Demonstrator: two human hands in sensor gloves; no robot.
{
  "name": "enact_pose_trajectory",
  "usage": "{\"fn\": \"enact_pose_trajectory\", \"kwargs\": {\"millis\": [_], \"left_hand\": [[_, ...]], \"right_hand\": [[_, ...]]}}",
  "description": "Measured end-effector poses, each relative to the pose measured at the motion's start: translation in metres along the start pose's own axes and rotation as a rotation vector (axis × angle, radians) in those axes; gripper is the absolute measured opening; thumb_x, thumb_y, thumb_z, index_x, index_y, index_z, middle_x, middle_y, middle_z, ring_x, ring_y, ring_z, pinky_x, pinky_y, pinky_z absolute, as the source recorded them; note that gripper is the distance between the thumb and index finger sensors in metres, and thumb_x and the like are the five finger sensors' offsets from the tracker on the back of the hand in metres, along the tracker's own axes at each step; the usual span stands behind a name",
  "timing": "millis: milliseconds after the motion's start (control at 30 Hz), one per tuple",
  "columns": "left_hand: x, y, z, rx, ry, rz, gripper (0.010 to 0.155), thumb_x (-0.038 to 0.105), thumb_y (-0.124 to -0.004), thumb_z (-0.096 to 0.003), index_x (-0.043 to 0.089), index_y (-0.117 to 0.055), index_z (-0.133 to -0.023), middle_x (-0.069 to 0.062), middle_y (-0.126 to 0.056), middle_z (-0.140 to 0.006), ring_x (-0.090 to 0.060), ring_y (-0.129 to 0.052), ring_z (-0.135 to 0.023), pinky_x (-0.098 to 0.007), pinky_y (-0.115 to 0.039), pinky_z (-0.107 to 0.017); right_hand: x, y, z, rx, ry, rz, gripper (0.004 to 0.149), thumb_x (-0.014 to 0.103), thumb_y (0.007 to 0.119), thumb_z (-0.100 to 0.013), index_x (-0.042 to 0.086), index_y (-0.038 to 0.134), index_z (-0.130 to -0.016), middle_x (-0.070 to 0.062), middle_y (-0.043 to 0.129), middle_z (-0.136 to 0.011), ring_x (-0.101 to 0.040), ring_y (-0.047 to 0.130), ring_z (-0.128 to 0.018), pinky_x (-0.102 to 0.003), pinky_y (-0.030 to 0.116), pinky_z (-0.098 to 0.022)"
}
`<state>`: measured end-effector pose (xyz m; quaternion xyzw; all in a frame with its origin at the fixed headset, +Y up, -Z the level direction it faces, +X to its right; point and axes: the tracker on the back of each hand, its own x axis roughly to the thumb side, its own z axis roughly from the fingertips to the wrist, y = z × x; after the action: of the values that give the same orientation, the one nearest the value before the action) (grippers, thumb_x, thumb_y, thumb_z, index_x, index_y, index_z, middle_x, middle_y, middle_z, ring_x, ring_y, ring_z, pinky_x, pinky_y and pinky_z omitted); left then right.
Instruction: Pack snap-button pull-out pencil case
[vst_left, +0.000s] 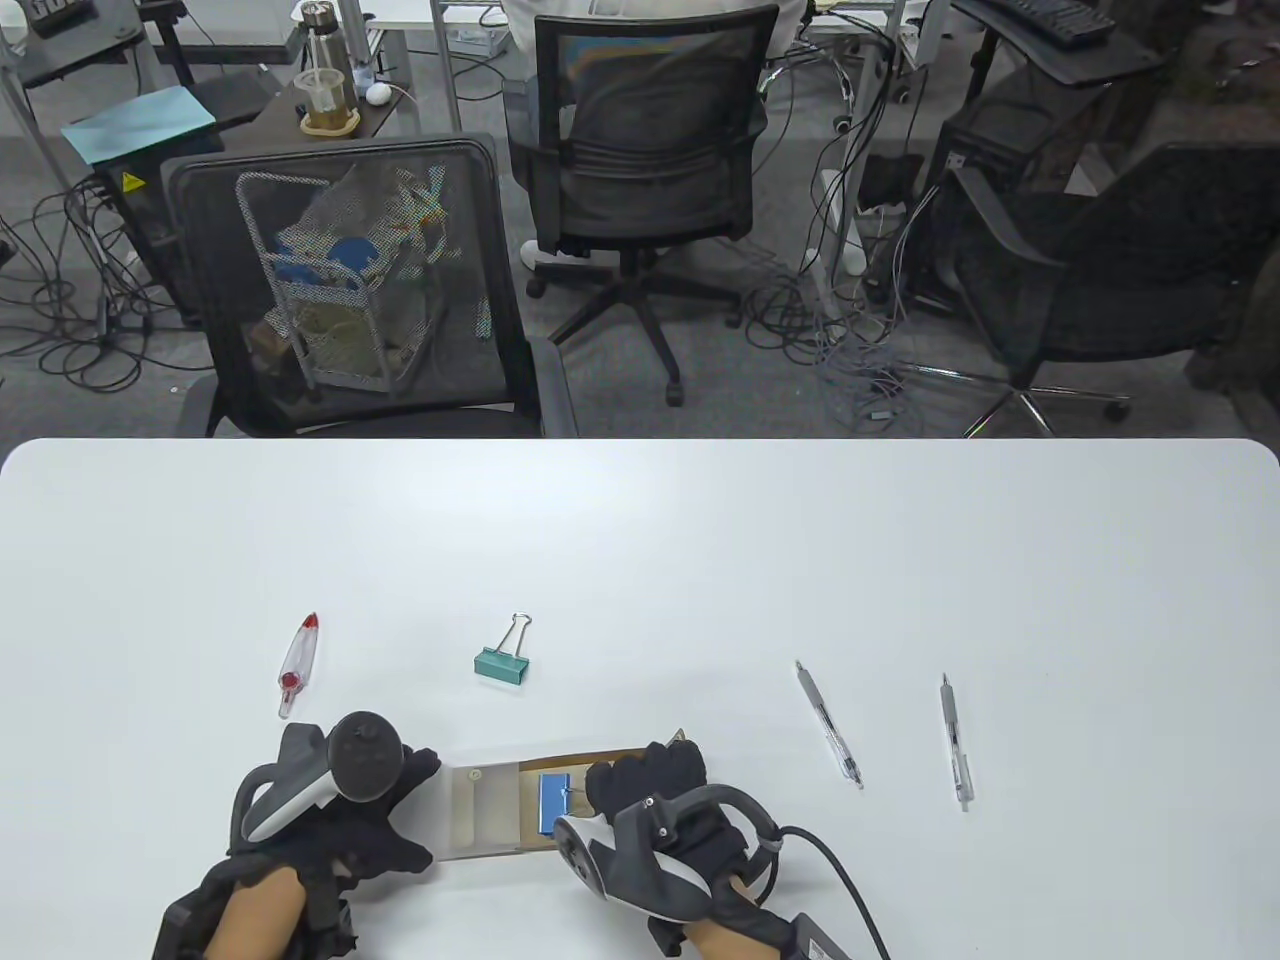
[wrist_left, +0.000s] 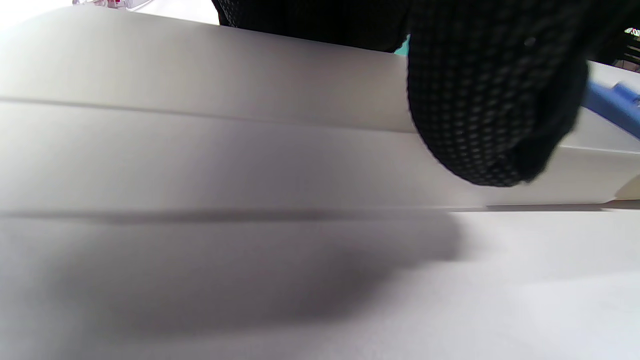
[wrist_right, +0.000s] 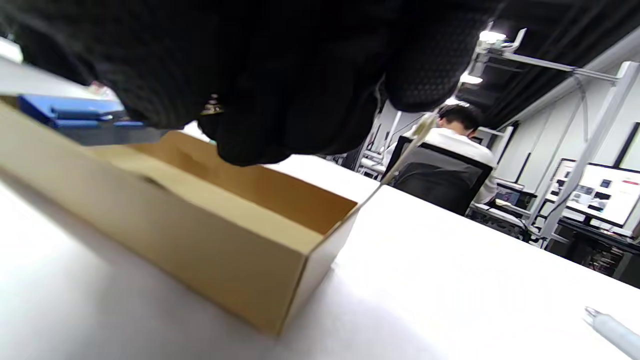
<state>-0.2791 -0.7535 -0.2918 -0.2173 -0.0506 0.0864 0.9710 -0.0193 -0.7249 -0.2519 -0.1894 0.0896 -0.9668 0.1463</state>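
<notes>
Left grip (vst_left: 340, 800) holds our pencil case (vst_left: 480, 812) sleeve; right grip (vst_left: 650, 790) sets a blue clip (vst_left: 556, 803) in its drawer (wrist_right: 210, 235).

Bright, even overhead light; both wrist views are blurred, close gloves underexposed.

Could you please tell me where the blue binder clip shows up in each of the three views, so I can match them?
Table view: the blue binder clip lies in the pulled-out tray, just left of the right hand.
Left wrist view: a blue sliver at the right edge, past the gloved fingertip.
Right wrist view: upper left, over the tray's near wall.
Shared landmark: the brown cardboard tray.
</notes>
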Motion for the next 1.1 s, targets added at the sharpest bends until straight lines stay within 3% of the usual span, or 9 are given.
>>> {"fn": "enact_pose_trajectory", "kwargs": {"millis": [67,367,567,733,1100], "left_hand": [[0.0,0.0,0.0,0.002,-0.003,-0.003,0.091,0.053,-0.1,-0.0237,0.043,-0.061,-0.105,0.011,-0.061,-0.116,-0.025,-0.064,-0.113,-0.063,-0.035,-0.085],[0.0,0.0,0.0,-0.004,-0.004,0.01,0.092,0.053,-0.101,-0.0239,0.043,-0.06,-0.106,0.011,-0.06,-0.117,-0.024,-0.063,-0.113,-0.063,-0.035,-0.085],[0.0,-0.001,0.0,-0.003,-0.005,0.008,0.092,0.053,-0.1,-0.0235,0.043,-0.06,-0.106,0.011,-0.06,-0.116,-0.024,-0.064,-0.113,-0.063,-0.036,-0.085],[-0.001,-0.001,0.0,-0.006,-0.004,0.013,0.093,0.053,-0.101,-0.0234,0.043,-0.06,-0.106,0.011,-0.06,-0.116,-0.024,-0.064,-0.113,-0.063,-0.036,-0.085],[-0.002,0.0,-0.001,-0.009,-0.003,0.021,0.093,0.053,-0.101,-0.0236,0.043,-0.06,-0.106,0.011,-0.06,-0.117,-0.024,-0.063,-0.113,-0.063,-0.035,-0.085]], "right_hand": [[0.008,0.002,-0.006,0.015,-0.006,0.004,0.048,0.053,0.08,-0.037,0.04,0.082,-0.083,0.017,0.101,-0.07,-0.008,0.098,-0.066,-0.04,0.078,-0.066],[0.029,0.012,-0.034,0.085,-0.04,-0.289,0.046,0.052,0.085,-0.033,0.042,0.086,-0.078,0.017,0.103,-0.065,-0.007,0.098,-0.062,-0.038,0.08,-0.063],[0.027,0.019,-0.041,0.127,0.0,-0.389,0.044,0.053,0.09,-0.03,0.04,0.091,-0.071,0.016,0.106,-0.058,-0.006,0.101,-0.056,-0.036,0.082,-0.06],[0.026,0.025,-0.045,0.195,0.02,-0.412,0.043,0.053,0.089,-0.03,0.042,0.091,-0.072,0.017,0.105,-0.061,-0.006,0.101,-0.059,-0.037,0.082,-0.06],[0.022,0.028,-0.04,0.175,-0.025,-0.386,0.048,0.057,0.079,-0.036,0.043,0.085,-0.081,0.017,0.101,-0.071,-0.009,0.097,-0.067,-0.039,0.078,-0.065]]}}
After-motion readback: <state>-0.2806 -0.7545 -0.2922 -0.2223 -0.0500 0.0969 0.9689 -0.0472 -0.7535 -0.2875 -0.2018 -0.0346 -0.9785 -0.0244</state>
